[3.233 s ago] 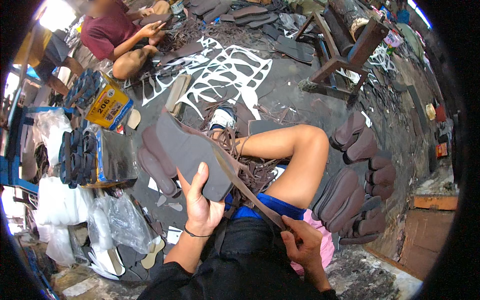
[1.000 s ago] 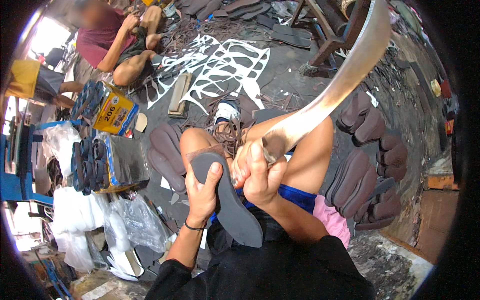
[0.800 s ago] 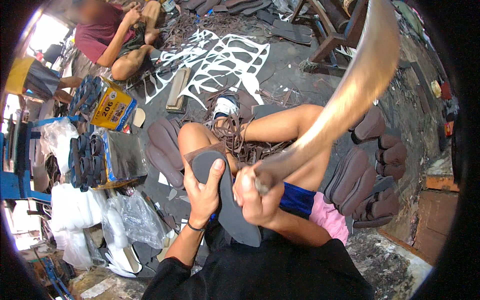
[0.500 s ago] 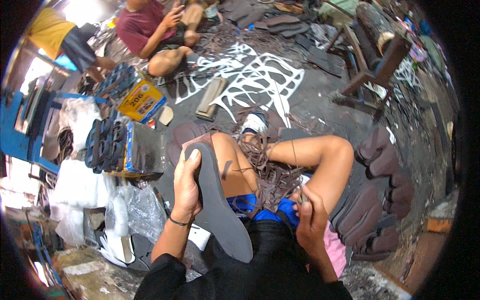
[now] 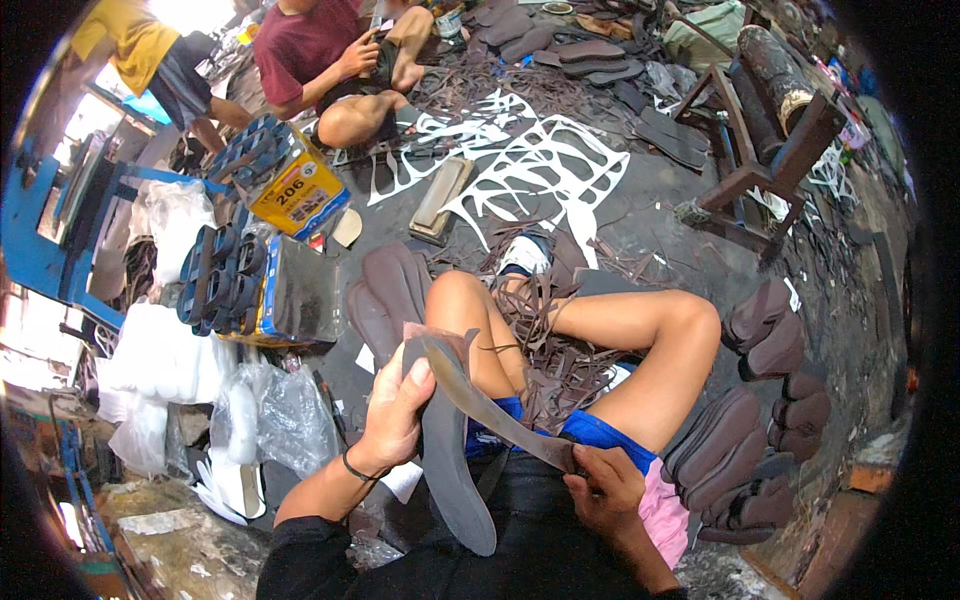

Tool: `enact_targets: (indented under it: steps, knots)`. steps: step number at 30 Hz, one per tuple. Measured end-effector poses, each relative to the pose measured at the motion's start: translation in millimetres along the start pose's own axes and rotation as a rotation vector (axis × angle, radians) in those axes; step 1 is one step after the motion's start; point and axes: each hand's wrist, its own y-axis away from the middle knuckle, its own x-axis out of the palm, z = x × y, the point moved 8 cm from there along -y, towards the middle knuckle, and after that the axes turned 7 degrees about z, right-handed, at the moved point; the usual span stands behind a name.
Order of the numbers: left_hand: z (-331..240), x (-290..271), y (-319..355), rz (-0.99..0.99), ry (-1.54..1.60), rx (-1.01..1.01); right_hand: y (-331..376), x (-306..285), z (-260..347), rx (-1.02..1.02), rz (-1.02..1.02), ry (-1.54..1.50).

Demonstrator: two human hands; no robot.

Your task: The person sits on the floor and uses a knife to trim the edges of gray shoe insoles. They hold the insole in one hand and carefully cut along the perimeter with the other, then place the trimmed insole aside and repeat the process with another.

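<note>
Left hand (image 5: 395,420) grips a dark sole (image 5: 452,455); right hand (image 5: 605,490) clenches a knife (image 5: 490,410), blade lying across the sole beside the left fingertips.

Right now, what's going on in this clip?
A person sitting on the floor holds a dark shoe sole upright in the left hand. The right hand grips a long curved knife, its blade laid against the sole's upper edge. Strips of trimmings lie over the legs, with stacked soles to the right.
</note>
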Motion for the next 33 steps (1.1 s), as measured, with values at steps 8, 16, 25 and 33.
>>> enact_targets:
  steps: [8,16,25,33]
  knots:
    - [-4,30,-2,0.120,-0.088,-0.115,-50,-70,47,0.023,0.096,0.074]
    - [-19,65,-5,0.361,-0.245,-0.012,-94,-113,80,0.099,0.348,0.156]
    - [-15,115,-18,0.615,-0.332,-0.028,-140,-114,62,0.208,0.597,-0.040]
    - [-6,95,-90,0.547,-0.950,0.101,-83,-44,-40,0.457,0.523,-0.780]
